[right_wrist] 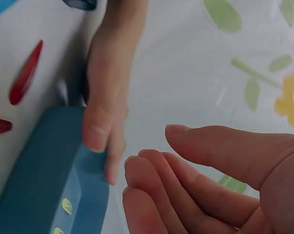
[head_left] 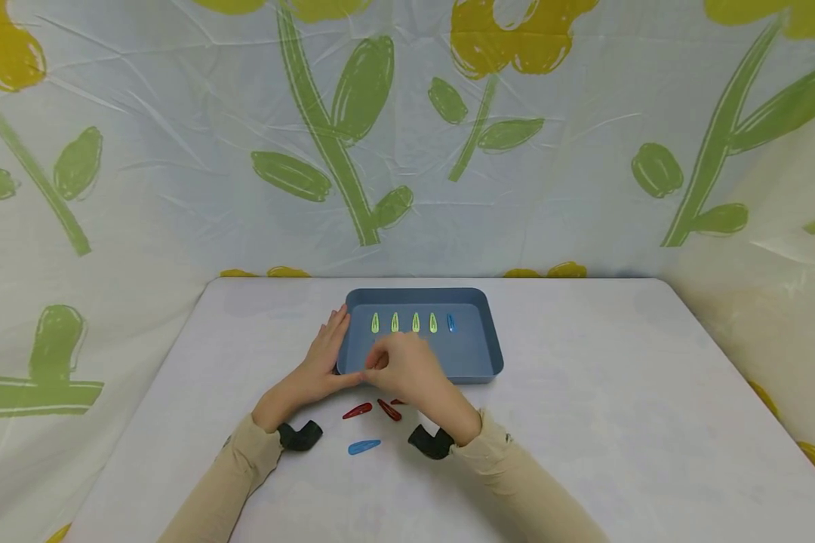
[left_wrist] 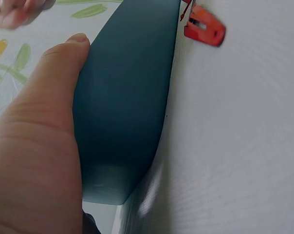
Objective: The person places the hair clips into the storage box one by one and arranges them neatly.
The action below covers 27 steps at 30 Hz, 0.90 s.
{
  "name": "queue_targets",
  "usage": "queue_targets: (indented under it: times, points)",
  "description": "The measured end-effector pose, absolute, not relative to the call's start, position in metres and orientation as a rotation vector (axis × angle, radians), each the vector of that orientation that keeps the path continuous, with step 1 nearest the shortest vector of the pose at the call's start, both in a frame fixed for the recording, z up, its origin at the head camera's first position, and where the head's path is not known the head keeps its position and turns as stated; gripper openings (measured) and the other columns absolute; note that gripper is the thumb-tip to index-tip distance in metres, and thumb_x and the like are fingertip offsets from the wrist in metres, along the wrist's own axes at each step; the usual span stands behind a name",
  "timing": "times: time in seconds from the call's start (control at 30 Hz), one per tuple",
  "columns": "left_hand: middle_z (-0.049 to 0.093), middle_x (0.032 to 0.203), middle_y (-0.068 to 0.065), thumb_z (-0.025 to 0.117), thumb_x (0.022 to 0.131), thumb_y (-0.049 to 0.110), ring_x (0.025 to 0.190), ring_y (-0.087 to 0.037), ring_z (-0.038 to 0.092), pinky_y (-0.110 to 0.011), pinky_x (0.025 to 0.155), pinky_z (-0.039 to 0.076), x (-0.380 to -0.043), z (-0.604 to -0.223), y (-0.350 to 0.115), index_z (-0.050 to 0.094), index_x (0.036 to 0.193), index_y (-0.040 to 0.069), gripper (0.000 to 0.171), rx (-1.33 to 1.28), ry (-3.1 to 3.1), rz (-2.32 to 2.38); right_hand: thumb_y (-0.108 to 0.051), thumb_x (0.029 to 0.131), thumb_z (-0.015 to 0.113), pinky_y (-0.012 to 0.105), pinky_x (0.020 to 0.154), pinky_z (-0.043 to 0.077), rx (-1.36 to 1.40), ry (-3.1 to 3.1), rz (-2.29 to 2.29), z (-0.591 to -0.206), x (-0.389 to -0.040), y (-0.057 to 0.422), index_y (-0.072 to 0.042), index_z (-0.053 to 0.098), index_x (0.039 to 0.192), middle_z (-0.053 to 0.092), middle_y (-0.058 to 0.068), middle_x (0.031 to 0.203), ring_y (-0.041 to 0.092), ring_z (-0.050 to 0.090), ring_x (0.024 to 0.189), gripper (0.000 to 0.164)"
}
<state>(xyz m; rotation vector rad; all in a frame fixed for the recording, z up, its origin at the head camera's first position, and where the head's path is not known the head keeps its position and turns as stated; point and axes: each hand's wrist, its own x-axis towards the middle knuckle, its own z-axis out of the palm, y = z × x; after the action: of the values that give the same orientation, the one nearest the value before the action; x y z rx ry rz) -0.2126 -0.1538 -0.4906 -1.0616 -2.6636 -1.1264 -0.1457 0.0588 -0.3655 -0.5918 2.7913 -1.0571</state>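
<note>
My left hand (head_left: 315, 366) rests at the left end of a blue-grey tray (head_left: 465, 362). Its fingers lie straight along the left side, and the thumb (left_wrist: 54, 83) lies along the near wall. Over the tray's near left part hovers my right hand (head_left: 407, 369). Its thumb and fingers are loosely bent, with a gap and nothing visible between them in the right wrist view. Inside the tray, several light green snap hair clips (head_left: 416, 323) and a blue hair clip (head_left: 451, 323) stand in a row. The right hand may hide part of the tray floor.
On the white table (head_left: 618, 392) before the tray lie red hair clips (head_left: 357, 411), one partly behind the right hand. Another blue hair clip (head_left: 364, 446) lies closer to me. A flowered cloth (head_left: 210, 151) hangs behind the table.
</note>
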Motion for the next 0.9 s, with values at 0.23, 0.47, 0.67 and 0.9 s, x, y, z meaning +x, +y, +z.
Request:
queue_targets:
  times: [0.23, 0.47, 0.67, 0.9]
  points:
    - [0.0, 0.163, -0.024, 0.064, 0.087, 0.064, 0.147, -0.05, -0.002, -0.065, 0.115, 0.002, -0.211, -0.49, -0.153, 0.009, 0.154, -0.011, 0.115, -1.037, -2.68, -1.112, -0.01, 0.08, 0.081, 0.02, 0.055, 0.045, -0.722, 2.776, -0.922, -0.382, -0.125, 0.06, -0.009, 0.075, 0.077, 0.064, -0.008, 0.065, 0.002, 0.054, 0.058, 0.007]
    - [-0.001, 0.164, -0.023, 0.071, 0.086, 0.054, 0.148, -0.047, -0.003, -0.061, 0.116, 0.001, -0.211, -0.489, -0.153, 0.008, 0.155, -0.009, 0.113, -1.023, -2.7, -1.118, -0.006, 0.081, 0.079, 0.017, 0.059, 0.043, -0.874, 2.666, -0.698, -0.403, -0.111, 0.06, -0.011, 0.075, 0.085, 0.057, -0.011, 0.069, 0.001, 0.049, 0.064, 0.007]
    - [0.0, 0.164, -0.024, 0.071, 0.086, 0.054, 0.148, -0.047, -0.003, -0.061, 0.116, 0.001, -0.212, -0.49, -0.152, 0.007, 0.155, -0.009, 0.114, -1.033, -2.699, -1.096, -0.005, 0.081, 0.078, 0.016, 0.059, 0.039, -0.947, 2.645, -0.607, -0.416, -0.106, 0.058, -0.011, 0.074, 0.086, 0.048, -0.009, 0.071, 0.003, 0.044, 0.065, 0.009]
    - [0.0, 0.163, -0.024, 0.071, 0.086, 0.055, 0.148, -0.047, -0.003, -0.062, 0.116, 0.0, -0.21, -0.487, -0.151, 0.007, 0.155, -0.009, 0.113, -1.027, -2.69, -1.117, -0.007, 0.082, 0.08, 0.016, 0.057, 0.038, -0.981, 2.673, -0.587, -0.422, -0.104, 0.054, -0.015, 0.07, 0.076, 0.047, -0.009, 0.071, 0.003, 0.044, 0.064, 0.014]
